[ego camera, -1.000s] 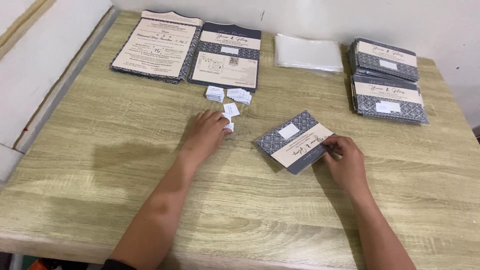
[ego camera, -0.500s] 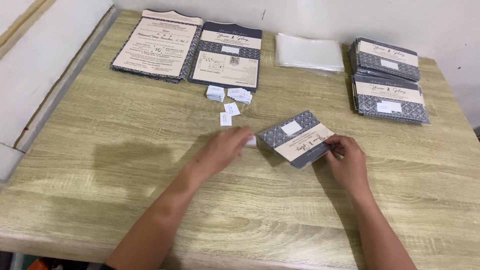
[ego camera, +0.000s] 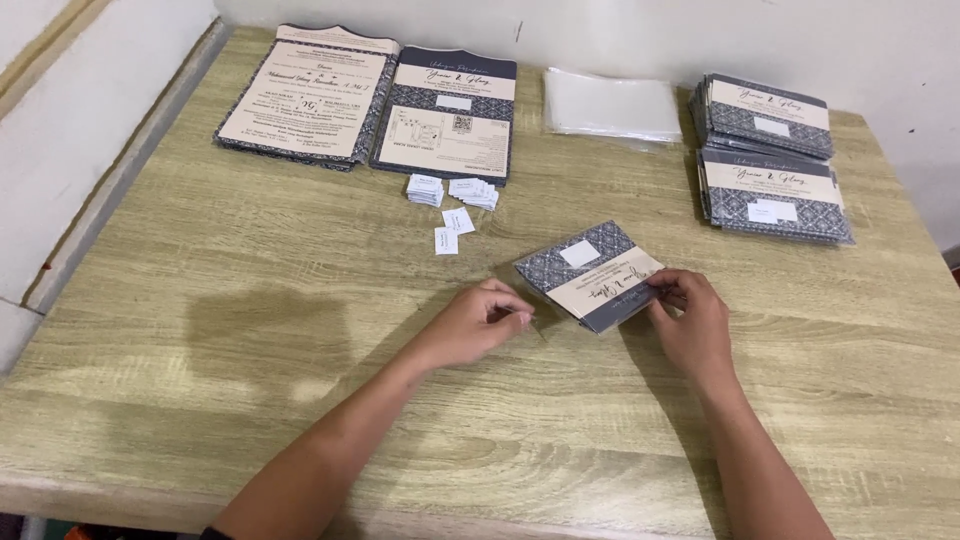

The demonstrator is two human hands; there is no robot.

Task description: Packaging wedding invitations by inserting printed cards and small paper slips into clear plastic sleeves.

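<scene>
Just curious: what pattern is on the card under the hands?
Dark grey-blue ornamental pattern with a cream band, on the card; head view.

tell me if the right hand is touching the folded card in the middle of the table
Touching. In the head view the right hand has its fingertips pinching the lower right edge of the folded card, with no gap between them.

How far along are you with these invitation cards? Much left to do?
Done, it seems: two stacks of folded cards sit at the far right. In hand: the right hand steadies one folded card while the left hand, fingers pinched, is beside its edge; what it pinches is too small to tell. Left: small white slips, two open cards and clear sleeves remain.
</scene>
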